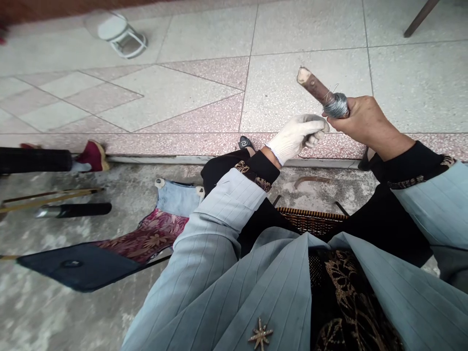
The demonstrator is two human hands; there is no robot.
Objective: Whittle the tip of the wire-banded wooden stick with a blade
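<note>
My right hand [371, 122], bare, is wrapped round a wooden stick [314, 88] that points up and to the left, with a pale cut end. Thin silvery wire [337, 106] is wound in a thick coil round the stick, just past my thumb and fingers. A few loose strands stand out from the coil. My left hand [298, 136] wears a white knitted glove and is close below the coil. Its fingers are curled and pressed together; anything between them is too small or hidden to make out.
A wicker seat [310, 220] is between my legs. On the concrete lies a curved brown piece [312, 180]. To the left are a folding fabric chair [84, 263], a dark cylinder [86, 210], thin sticks [73, 194] and another person's shoe [91, 156]. A white stool [126, 36] stands on the raised tiled floor [204, 44].
</note>
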